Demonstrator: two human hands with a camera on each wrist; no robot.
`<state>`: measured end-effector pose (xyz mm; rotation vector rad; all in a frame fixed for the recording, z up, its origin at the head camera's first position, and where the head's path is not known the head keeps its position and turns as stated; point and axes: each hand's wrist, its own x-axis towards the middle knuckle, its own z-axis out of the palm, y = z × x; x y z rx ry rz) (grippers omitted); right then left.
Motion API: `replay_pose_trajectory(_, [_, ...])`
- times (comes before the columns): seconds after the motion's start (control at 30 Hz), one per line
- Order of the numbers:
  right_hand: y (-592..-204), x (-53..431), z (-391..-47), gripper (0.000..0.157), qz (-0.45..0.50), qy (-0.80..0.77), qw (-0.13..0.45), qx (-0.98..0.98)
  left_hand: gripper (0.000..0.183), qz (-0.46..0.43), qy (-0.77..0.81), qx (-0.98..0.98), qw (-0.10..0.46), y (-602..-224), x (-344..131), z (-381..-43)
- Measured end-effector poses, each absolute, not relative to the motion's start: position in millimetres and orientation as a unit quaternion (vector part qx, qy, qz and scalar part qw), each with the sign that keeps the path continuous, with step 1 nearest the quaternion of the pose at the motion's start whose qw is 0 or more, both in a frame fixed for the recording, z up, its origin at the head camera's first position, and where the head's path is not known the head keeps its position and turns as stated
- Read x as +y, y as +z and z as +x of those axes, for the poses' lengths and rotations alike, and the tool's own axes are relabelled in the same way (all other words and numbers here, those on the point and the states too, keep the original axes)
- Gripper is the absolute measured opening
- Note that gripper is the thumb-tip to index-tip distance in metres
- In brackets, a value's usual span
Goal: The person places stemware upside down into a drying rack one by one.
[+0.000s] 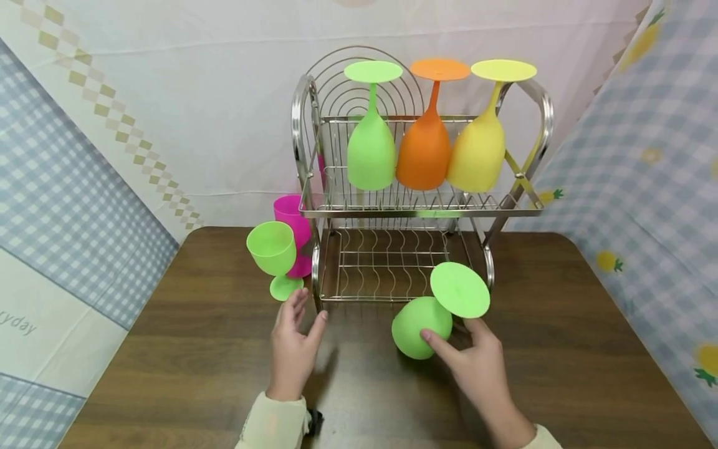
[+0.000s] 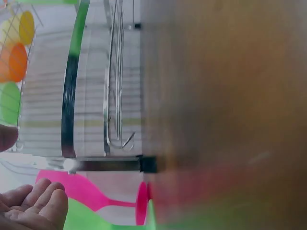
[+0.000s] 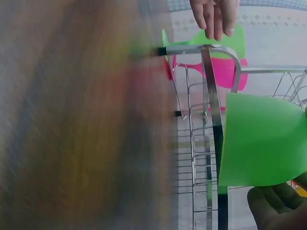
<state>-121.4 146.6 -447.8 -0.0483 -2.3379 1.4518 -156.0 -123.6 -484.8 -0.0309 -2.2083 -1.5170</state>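
Note:
My right hand point(image 1: 485, 368) grips a green plastic goblet point(image 1: 421, 328) by its bowl, thumb on the near side. That goblet is tipped over, its round foot point(image 1: 460, 290) upward, in front of the rack's right half; the right wrist view shows its bowl point(image 3: 266, 139) with fingers point(image 3: 273, 203) below. My left hand point(image 1: 293, 355) holds nothing, thumb and fingers spread apart, by the rack's front left leg. Just beyond its fingertips a second green goblet point(image 1: 272, 248) stands upright on the table. A pink goblet point(image 1: 291, 218) stands behind that one, beside the rack.
A two-tier metal dish rack point(image 1: 421, 213) stands at the back of the wooden table point(image 1: 196, 349). Upside down on its top tier are a green goblet point(image 1: 371, 153), an orange goblet point(image 1: 424, 153) and a yellow goblet point(image 1: 477, 156). Patterned cloth point(image 1: 224, 93) hangs behind.

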Motion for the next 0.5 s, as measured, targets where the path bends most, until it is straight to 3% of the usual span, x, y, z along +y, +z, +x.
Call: replay_pose_trajectory(0.5, [-446.1,154.9,-137.4,0.058,-0.005,0.477,0.177,-0.861,0.025,-0.005,-0.46,-0.837,0.297,-481.8,-124.6,-200.0])
